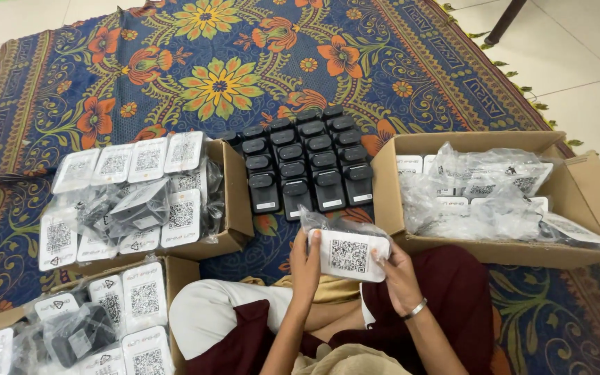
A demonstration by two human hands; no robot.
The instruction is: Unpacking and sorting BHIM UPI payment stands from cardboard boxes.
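A: Both hands up at lap level. What's in the grip?

B: One white packet (350, 255) in a clear plastic bag, square code label facing up. Left hand (305, 267) closed on its left end, fingers curled over the top edge. Right hand (397, 274) closed on the right end, thumb across the front corner. Packet sits between the two hands, tilted slightly, loose bag plastic bunched above it.

A: Wrist detail?

B: Metal bangle (415, 309) on the right wrist.

A: Beyond the grip?

B: Straight ahead, rows of black devices (307, 167) laid flat on the patterned rug (217, 76), touching side by side. Right of the grip, an open cardboard box (595, 201) with crumpled clear bags (480, 194) and white packets inside. Ahead and left, a second cardboard box (237, 201) heaped with white labelled packets (147, 160), one black device in a bag on top. Near left, by the person's knee, a third box (178, 274) of the same packets.

A: Floor?

B: Pale tile (578, 62) past the rug's fringe, far right.
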